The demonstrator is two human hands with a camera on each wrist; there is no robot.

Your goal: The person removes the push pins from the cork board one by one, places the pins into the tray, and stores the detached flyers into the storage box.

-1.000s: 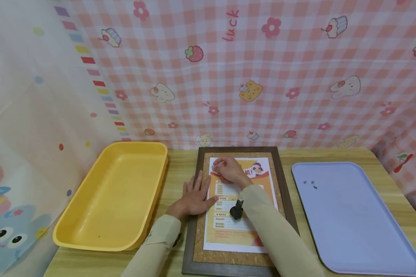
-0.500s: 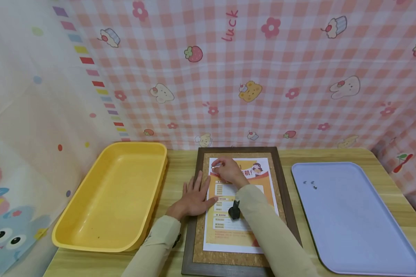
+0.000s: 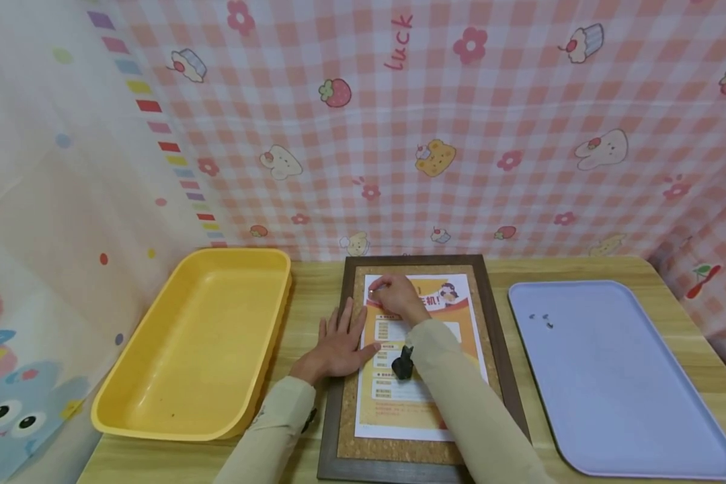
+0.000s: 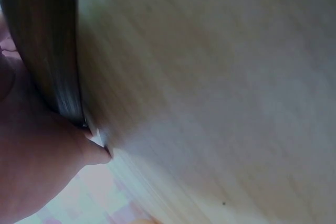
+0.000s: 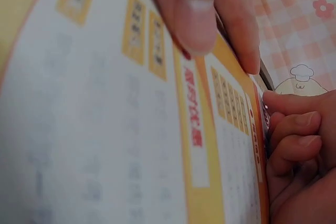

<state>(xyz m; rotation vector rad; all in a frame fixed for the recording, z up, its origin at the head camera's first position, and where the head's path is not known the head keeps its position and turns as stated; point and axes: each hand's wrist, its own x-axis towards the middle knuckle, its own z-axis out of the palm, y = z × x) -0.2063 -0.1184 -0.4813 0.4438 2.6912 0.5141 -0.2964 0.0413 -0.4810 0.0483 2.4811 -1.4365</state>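
Left hand (image 3: pixel 335 349) spread, right hand (image 3: pixel 398 296) curled

Left: fingers straight and splayed, nothing held; it lay over the nine o'clock side of a brown-framed rectangular cork board (image 3: pixel 414 260), thumb across the poster's edge. Right: fingertips pinched a small shiny silver piece (image 3: pixel 372 292), partly hidden, at the poster's eleven o'clock corner. Orange-and-white printed paper poster (image 3: pixel 393 396): lay flat on the board. Deep yellow rectangular tray (image 3: pixel 199 343): stood at nine o'clock from the board. Shallow lilac rectangular tray (image 3: pixel 617 376): lay at three o'clock, three tiny metallic pieces (image 3: pixel 549 325) towards its eleven o'clock corner.
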